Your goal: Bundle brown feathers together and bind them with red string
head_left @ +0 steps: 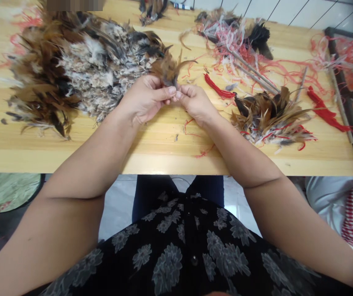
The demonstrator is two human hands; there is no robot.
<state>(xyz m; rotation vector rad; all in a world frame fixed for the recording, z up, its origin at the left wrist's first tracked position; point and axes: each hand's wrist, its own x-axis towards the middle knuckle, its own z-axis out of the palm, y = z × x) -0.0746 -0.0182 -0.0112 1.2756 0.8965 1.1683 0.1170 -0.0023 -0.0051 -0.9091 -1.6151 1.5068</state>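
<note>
A small bunch of brown feathers [168, 69] points up and away from between my two hands. My left hand [150, 96] is closed, its thumb and fingers pinching the base of the bunch. Fingertips of my right hand [193, 100] are pinched together at the same base and touch the left thumb. Just left of my hands lies a large pile of feathers [96, 74], pale and fluffy in the middle. On the right, near my right forearm, is a bundle of brown feathers [263, 111] with red strands among its pale ends.
Red strings [218, 87] and a second red bundle [324, 109] lie on the wooden table [164, 158]. Pink and white strands [235, 39] tangle round thin sticks [255, 76] farther back. A dark-framed tray [343, 90] stands at the right edge. Dark feathers [153, 10] lie at the back.
</note>
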